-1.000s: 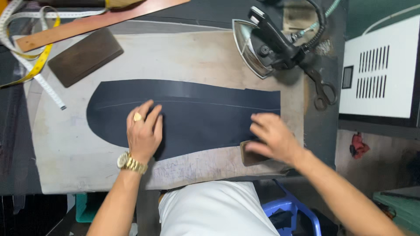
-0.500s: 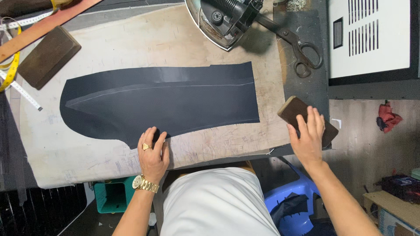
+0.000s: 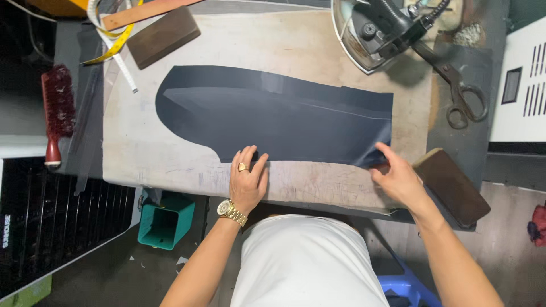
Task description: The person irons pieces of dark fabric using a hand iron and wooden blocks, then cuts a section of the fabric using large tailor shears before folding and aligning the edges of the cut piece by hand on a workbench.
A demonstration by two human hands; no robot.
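A dark navy cut fabric piece (image 3: 273, 116), curved at its left end, lies flat on the pale padded pressing board (image 3: 153, 165). My left hand (image 3: 248, 181), with a ring and a gold watch, rests flat on the fabric's near edge, fingers spread. My right hand (image 3: 398, 177) pinches the fabric's near right corner, which is lifted slightly off the board. A brown wooden block (image 3: 452, 186) lies just right of that hand, at the board's corner.
A steam iron (image 3: 375, 31) rests at the far right with large scissors (image 3: 458, 91) beside it. A second wooden block (image 3: 163, 37), a yellow tape measure (image 3: 114, 48) and a wooden ruler lie far left. A red brush (image 3: 57, 111) sits left; a green bin (image 3: 166, 222) stands below.
My right hand let go of the brown block at the right and moved left to the fabric's corner. My left hand stayed on the near edge. The view shifted.
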